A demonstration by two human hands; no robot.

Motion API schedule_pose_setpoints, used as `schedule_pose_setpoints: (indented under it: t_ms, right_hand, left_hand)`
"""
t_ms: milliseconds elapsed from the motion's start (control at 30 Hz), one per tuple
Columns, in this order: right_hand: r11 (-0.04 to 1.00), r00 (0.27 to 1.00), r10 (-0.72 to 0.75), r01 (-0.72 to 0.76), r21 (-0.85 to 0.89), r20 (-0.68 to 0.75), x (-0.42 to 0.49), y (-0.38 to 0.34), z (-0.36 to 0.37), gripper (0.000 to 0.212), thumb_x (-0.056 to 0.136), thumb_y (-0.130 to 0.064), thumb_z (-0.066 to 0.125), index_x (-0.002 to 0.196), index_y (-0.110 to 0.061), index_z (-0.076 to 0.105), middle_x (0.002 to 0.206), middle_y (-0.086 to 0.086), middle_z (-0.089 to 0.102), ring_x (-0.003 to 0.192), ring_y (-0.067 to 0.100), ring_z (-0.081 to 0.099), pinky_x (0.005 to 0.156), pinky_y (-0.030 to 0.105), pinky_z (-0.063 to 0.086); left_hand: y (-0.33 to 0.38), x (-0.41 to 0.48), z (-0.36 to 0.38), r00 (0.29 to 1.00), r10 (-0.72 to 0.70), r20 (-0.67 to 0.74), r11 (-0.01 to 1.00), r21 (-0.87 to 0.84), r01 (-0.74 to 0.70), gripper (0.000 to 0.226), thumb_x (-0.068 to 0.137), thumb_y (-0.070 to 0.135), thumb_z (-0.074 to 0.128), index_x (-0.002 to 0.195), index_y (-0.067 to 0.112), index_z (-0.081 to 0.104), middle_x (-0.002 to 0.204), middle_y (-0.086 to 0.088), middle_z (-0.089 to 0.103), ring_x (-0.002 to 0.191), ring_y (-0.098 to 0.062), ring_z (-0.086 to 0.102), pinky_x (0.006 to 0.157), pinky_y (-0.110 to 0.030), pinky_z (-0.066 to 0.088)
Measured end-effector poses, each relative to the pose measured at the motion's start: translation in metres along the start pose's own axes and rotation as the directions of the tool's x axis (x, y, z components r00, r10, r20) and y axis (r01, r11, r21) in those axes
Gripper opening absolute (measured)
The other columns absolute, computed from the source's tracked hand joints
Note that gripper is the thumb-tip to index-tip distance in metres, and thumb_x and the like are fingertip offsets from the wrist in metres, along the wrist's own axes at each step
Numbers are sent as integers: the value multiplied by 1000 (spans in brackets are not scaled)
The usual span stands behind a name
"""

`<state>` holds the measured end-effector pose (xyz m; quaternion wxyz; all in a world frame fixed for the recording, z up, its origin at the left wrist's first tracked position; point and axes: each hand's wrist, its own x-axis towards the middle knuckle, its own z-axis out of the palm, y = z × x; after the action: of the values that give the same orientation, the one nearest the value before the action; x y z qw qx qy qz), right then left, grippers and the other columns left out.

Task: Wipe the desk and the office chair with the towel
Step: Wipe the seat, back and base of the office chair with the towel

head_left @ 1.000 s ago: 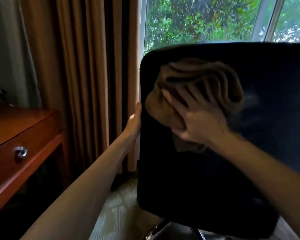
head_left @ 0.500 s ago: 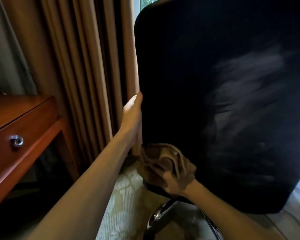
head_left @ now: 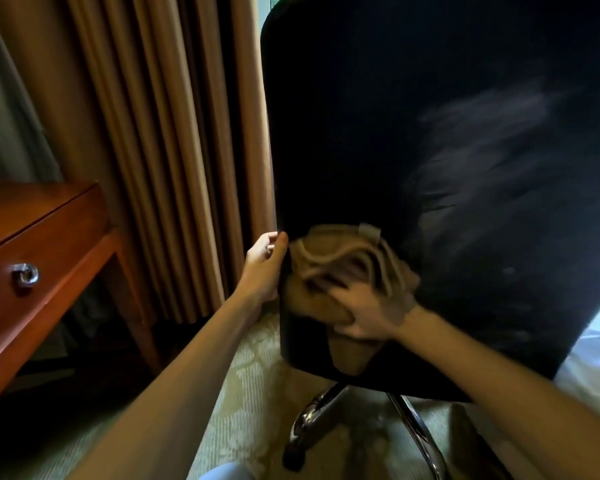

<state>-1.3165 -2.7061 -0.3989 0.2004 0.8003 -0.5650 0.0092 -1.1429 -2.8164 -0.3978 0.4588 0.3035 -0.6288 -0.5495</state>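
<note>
The black office chair (head_left: 413, 133) fills the right of the head view, its backrest turned toward me. A bunched brown towel (head_left: 329, 258) lies against the lower left of the backrest. My right hand (head_left: 364, 313) presses flat on the towel, fingers spread into its folds. My left hand (head_left: 264, 265) grips the backrest's left edge, just left of the towel. The reddish wooden desk (head_left: 42, 220) stands at the left, with a metal knob (head_left: 25, 275) on its drawer.
Tan pleated curtains (head_left: 160, 133) hang behind the desk and chair. The chair's chrome base legs (head_left: 312, 420) spread over a pale patterned carpet (head_left: 243, 386). A white bed edge (head_left: 596, 358) shows at the right.
My right hand swept the towel from the upper backrest down to its bottom edge, then back up a little. My left hand slid lower along the chair's left edge.
</note>
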Motion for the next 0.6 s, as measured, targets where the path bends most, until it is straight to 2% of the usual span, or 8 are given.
schedule_pose_setpoints:
  t_ms: [100, 167, 267, 367, 433, 500, 533, 600]
  right_hand:
    - [995, 976, -5, -16, -96, -217, 15, 24, -68, 90, 89, -34, 75, 158, -12, 23, 166, 23, 17, 156, 43, 2, 114, 28, -32]
    - [977, 952, -21, -45, -207, -306, 24, 38, -115, 92, 82, -34, 81, 156, -7, 35, 161, 28, 29, 151, 52, 20, 121, 35, -17]
    - [924, 912, -85, -78, -374, -401, 36, 55, -166, 93, 82, -52, 65, 159, -10, 35, 162, 26, 32, 149, 53, 25, 122, 53, 11]
    - [878, 875, -84, -161, -450, -476, 51, 56, -176, 93, 82, -63, 47, 163, -20, 27, 167, 20, 26, 152, 45, 21, 120, 55, 15]
    - [901, 891, -8, -191, -390, -454, 52, 50, -150, 96, 83, -62, 52, 164, -21, 22, 168, 19, 22, 154, 43, 17, 121, 56, 10]
    - [960, 897, 83, -189, -206, -433, 50, 47, -107, 97, 83, -51, 69, 162, -14, 27, 164, 25, 27, 152, 49, 16, 120, 65, 9]
    - [977, 885, 104, -175, -118, -453, 51, 37, -93, 96, 81, -41, 78, 159, -8, 33, 160, 31, 32, 150, 51, 17, 120, 66, 9]
    - [992, 824, 120, -119, 37, -554, 49, 8, -59, 83, 75, -12, 85, 145, 12, 47, 136, 47, 49, 144, 42, 40, 123, 52, 18]
  left_hand:
    - [-3, 0, 0, 1000, -31, -1, 998, -46, 31, 38, 108, 30, 51, 129, -1, 57, 84, -12, 65, 53, 0, 62, 41, -14, 45]
    - [-7, 1, 1, 999, -37, -10, 998, -51, 37, 40, 106, 39, 52, 129, 7, 59, 97, -13, 71, 71, -7, 69, 52, -18, 53]
    - [-14, 7, 1, 999, -37, -27, 997, -65, 35, 42, 105, 42, 51, 128, 9, 60, 106, -17, 74, 83, -16, 72, 62, -22, 57]
    - [-16, 10, 1, 999, -42, -25, 996, -82, 40, 38, 106, 40, 51, 126, 9, 61, 103, -15, 74, 77, -10, 72, 62, -20, 57]
    - [-17, 9, 1, 998, -47, -35, 996, -77, 45, 29, 107, 35, 51, 117, 11, 62, 86, -6, 73, 65, -4, 69, 54, -18, 52]
    - [-18, 8, 2, 997, -43, -58, 996, -77, 39, 17, 107, 26, 54, 105, 13, 63, 68, 2, 67, 53, -4, 63, 44, -18, 47]
    - [-19, 8, 1, 997, -47, -64, 997, -69, 43, 14, 107, 21, 55, 103, 11, 64, 69, 0, 67, 55, -9, 64, 45, -20, 48]
    - [-23, 9, -1, 996, -49, -70, 996, -72, 44, 13, 105, 12, 55, 105, 4, 65, 83, -9, 68, 71, -20, 65, 56, -25, 54]
